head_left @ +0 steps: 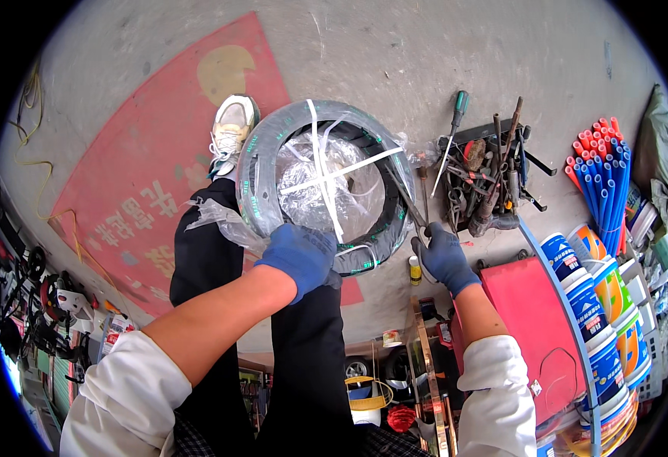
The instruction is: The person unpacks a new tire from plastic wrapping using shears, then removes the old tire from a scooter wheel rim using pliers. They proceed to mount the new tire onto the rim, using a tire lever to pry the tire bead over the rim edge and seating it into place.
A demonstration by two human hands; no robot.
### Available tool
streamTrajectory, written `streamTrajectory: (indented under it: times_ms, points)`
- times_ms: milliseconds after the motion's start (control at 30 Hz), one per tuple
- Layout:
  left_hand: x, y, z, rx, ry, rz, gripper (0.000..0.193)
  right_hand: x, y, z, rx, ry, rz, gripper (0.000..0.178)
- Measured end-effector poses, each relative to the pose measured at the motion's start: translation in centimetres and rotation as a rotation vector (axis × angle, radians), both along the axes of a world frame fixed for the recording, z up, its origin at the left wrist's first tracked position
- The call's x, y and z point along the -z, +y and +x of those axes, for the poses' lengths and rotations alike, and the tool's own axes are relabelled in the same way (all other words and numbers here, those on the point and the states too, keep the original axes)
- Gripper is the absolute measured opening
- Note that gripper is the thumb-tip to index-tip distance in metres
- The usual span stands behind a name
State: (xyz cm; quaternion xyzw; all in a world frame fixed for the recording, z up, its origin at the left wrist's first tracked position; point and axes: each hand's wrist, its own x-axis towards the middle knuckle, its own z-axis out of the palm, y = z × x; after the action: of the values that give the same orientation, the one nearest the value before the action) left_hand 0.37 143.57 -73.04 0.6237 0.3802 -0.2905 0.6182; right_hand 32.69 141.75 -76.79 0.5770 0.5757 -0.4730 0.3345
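While my left hand [294,257] grips the wrapped tyre [260,169] by its near rim, my right hand [445,259] holds a slender tool [410,204] slanting forward-left at the tyre's right side.

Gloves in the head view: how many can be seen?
2: one on the left hand, at the near edge of the strapped ring; one on the right hand, around a long tool. More may be hidden.

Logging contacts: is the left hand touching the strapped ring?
Touching: the head view shows the gloved left hand closed over the near rim of the strapped ring.
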Motion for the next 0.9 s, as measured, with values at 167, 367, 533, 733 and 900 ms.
streamTrajectory:
  times_ms: [167, 367, 533, 733, 900]
  points:
    - [0.1, 0.1, -0.3, 0.013, 0.01, -0.035, 0.062, 0.3, 0.5, -0.4, 0.115, 0.053, 0.102, 0.044]
    - [0.3, 1.6, -0.3, 0.069, 0.033, -0.144, 0.072, 1.3, 3.8, -1.6, 0.286, -0.011, -0.236, 0.062]
    - [0.5, 1.3, -1.6, 0.064, 0.025, -0.102, 0.076, 0.9, 3.6, -4.0, 0.084, -0.058, 0.012, 0.061]
    - [1.7, 1.4, -5.6, 0.138, 0.01, -0.015, 0.079, 1.7, 4.2, -4.7, -0.007, -0.041, 0.054, 0.068]
    - [2.1, 2.2, -9.8, 0.141, 0.008, 0.003, 0.076, 1.6, 4.4, -6.4, -0.049, -0.005, 0.074, 0.071]
